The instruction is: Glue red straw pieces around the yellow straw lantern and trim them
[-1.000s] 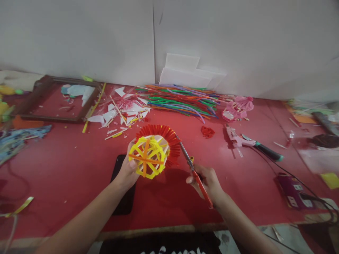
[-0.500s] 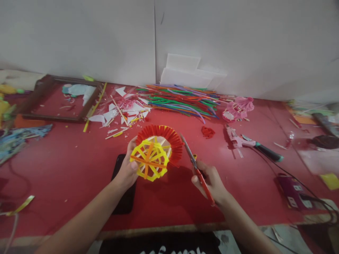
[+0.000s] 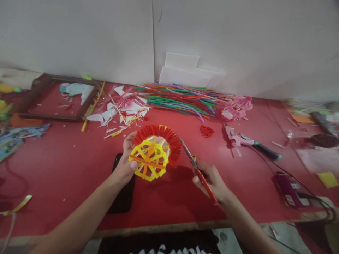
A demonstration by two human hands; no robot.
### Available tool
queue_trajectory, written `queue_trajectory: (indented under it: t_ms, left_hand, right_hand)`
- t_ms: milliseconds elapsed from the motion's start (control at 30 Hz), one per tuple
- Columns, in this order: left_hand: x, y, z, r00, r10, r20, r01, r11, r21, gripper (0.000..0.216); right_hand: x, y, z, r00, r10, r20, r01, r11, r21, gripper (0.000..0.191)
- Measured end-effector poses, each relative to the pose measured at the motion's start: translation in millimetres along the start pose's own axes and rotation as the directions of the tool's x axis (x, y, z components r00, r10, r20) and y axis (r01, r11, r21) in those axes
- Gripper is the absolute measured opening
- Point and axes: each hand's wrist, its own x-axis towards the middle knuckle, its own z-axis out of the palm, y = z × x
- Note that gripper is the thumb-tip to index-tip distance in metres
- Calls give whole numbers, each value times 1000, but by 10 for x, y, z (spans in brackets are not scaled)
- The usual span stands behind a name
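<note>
My left hand [image 3: 124, 165] is closed round a round craft piece [image 3: 155, 151], held above the red table [image 3: 66, 169]. The piece has a yellow straw lattice with orange crossbars in front and a red pleated fringe round its far rim. In my right hand [image 3: 212, 180] is a pair of red-handled scissors [image 3: 196, 167], fingers through the handles. The blades point up and left, with their tips at the right edge of the red fringe.
A black phone [image 3: 120, 197] lies under my left wrist. Behind are coloured straws [image 3: 180, 98], white scraps [image 3: 119, 113], a wooden frame [image 3: 53, 98], pink paper flowers [image 3: 235, 107], a red scrap [image 3: 206, 131], a pink glue gun [image 3: 243, 141] and a purple box [image 3: 290, 188].
The scissors have shifted a little to the right and their tips stay at the fringe's right edge. The craft piece has turned slightly in my left hand.
</note>
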Motion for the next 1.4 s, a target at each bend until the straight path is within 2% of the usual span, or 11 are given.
queue_trajectory:
  t_ms: [200,267,467,633,800,1100,1233,1400]
  left_hand:
    - [-12,36,-101,992,-119,-43,116,992,-52,100]
    - [-21,35,-129,990,-138,-41,136,990,-44,99]
    - [-34,50,-134,992,-126,16,127,990,-61,98]
    - [-42,79,-57,996,-93,9,93,995,-38,91]
    - [-64,125,42,994,-92,-54,91,995,-31,96]
    - [-19,-3,-142,990,-60,131,62,998,-11,96]
    - [-9,-13,-168,984,-33,174,39,999,-31,93]
    - [-7,72,-237,979,-57,198,61,998,-16,90]
  right_hand:
    - [-16,-22,-19,1000,-15,17,15,1000,5,65]
    - [-17,-30,-17,1000,-20,18,20,1000,3,66]
    - [-14,-53,-21,999,-19,26,19,1000,-7,67]
    - [-17,-16,-25,1000,-9,22,10,999,-30,66]
    - [-24,19,-17,1000,2,15,-2,999,-45,66]
    - [1,47,3,999,-29,-17,29,999,-27,73]
    - [16,54,28,999,-20,-26,20,1000,-18,73]
    - [66,2,70,999,11,-31,-11,1000,-22,70]
